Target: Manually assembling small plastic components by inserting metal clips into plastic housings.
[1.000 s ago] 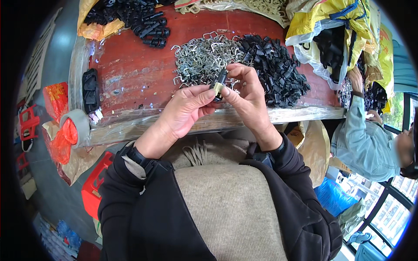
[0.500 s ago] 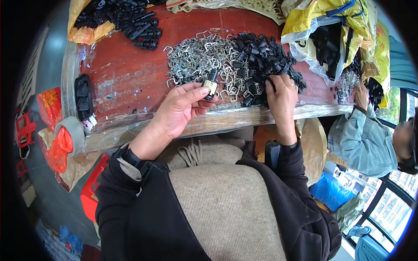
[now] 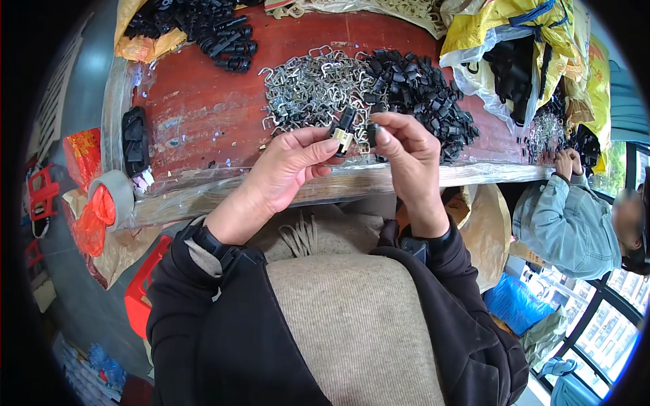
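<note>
Black-and-cream clip piece [image 3: 343, 130] tilted upright, beside a small black piece [image 3: 372, 130].

Table top [image 3: 203, 101]: rust red, scuffed pale in patches. Heap of wire clips [image 3: 308, 88]: silver-grey. Heap of plastic parts [image 3: 423, 91]: black. Small piece [image 3: 342, 132] pinched at the left hand [image 3: 288, 166]: black with a cream end. Sacks [image 3: 521, 34]: yellow, one blue strap. Sleeves [image 3: 203, 311]: black. Lap cloth [image 3: 352, 325]: beige, finely ribbed. Stool [image 3: 142, 291]: red.
</note>
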